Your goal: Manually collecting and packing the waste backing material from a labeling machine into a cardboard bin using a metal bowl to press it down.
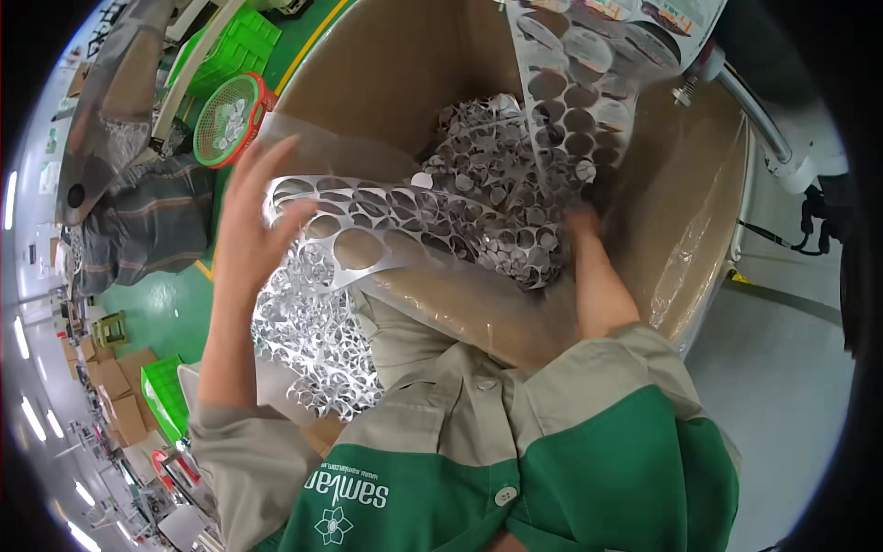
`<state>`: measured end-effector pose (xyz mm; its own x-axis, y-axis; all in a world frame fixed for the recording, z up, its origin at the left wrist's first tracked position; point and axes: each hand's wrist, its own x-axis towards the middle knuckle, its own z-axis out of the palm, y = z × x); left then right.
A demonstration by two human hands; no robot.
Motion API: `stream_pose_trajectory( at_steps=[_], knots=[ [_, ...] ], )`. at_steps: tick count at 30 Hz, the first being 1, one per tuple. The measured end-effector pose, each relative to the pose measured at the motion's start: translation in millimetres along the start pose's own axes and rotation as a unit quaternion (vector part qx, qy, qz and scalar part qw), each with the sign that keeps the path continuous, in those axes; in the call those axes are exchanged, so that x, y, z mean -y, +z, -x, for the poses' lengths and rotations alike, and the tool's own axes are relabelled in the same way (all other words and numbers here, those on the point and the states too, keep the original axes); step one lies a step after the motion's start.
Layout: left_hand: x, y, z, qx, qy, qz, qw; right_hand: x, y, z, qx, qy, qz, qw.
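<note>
My left hand (253, 207) is raised at the left, fingers spread, its thumb over the end of a silvery sheet strip (359, 247) punched with rows of round holes. The strip slants down into a large brown bin lined with clear plastic (368, 55). My right hand (581, 221) reaches into the bin beside a heap of small discs and scraps (487, 152); its fingers are blurred and partly hidden. Just above that hand hangs a second punched sheet (579, 92), printed near its top. Whether the right hand grips anything is unclear.
More punched scrap (317, 331) is piled left of my body. A red and green basket (225, 120) holds pale pieces, near a green crate (235, 46). A metal rod (754, 110) juts in at the upper right. A person in dark trousers (147, 221) is at the left.
</note>
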<state>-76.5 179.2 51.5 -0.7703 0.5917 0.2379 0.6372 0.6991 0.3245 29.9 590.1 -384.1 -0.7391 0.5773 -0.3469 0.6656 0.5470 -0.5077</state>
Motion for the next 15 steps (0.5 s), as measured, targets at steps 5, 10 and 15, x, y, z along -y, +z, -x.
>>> stream_pose_trajectory(
  at_steps=[5,10,15],
  knots=[
    [-10.6,35.9,-15.0,0.437,-0.078,-0.029,0.896,138.5,-37.3,32.5,0.341,-0.112,0.112,0.927],
    [-21.6,10.9,-19.5,0.322,-0.052,-0.003,0.945,257.6,-168.3,72.0,0.234,-0.314,-0.219,0.894],
    [-28.4,-43.6,-25.7,0.147,-0.05,0.035,0.987,265.4,-175.6,79.3,0.479,-0.141,-0.729,0.468]
  ],
)
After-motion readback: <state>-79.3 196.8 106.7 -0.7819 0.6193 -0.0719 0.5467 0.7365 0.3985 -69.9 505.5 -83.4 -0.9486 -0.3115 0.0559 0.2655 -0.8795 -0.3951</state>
